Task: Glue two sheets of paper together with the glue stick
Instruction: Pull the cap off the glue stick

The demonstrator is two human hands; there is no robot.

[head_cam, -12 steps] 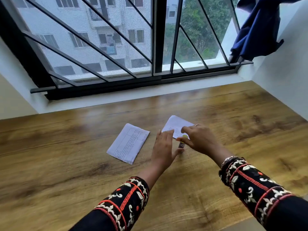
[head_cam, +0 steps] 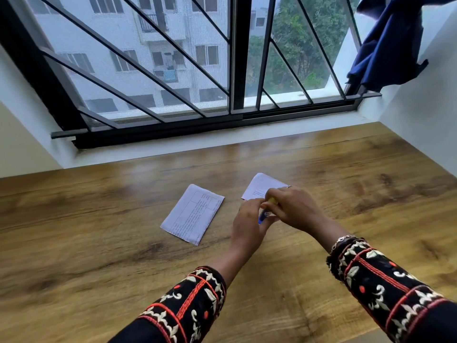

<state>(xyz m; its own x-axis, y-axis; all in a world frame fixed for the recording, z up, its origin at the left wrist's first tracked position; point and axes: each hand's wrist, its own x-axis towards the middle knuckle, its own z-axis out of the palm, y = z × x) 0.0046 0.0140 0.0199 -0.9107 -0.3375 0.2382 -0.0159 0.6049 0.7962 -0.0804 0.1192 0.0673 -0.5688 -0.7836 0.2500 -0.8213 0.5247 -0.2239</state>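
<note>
Head view looks down on a wooden desk (head_cam: 99,243) set under a barred window (head_cam: 232,58), with a blue cloth (head_cam: 385,45) hanging at the upper right corner. Both hands meet over the middle of the desk around a glue stick (head_cam: 265,213). The left hand (head_cam: 248,226) has its grip closed on the blue lower body of the stick, fingers curled round it. The right hand (head_cam: 294,209) comes in from the other side, its grip pinched on the yellow upper end, which I take for the cap; motion blur hides whether cap and body have parted. The stick is held tilted, clear of the wood.

Two sheets lie flat on the desk. A printed sheet (head_cam: 193,214), with a table and lines of text on it, sits to the left of the hands, apart from them. A second sheet (head_cam: 259,185) lies just beyond the hands, its near edge hidden by the right hand's fingers. Both sleeves (head_cam: 193,300) are black with red and white embroidery.
</note>
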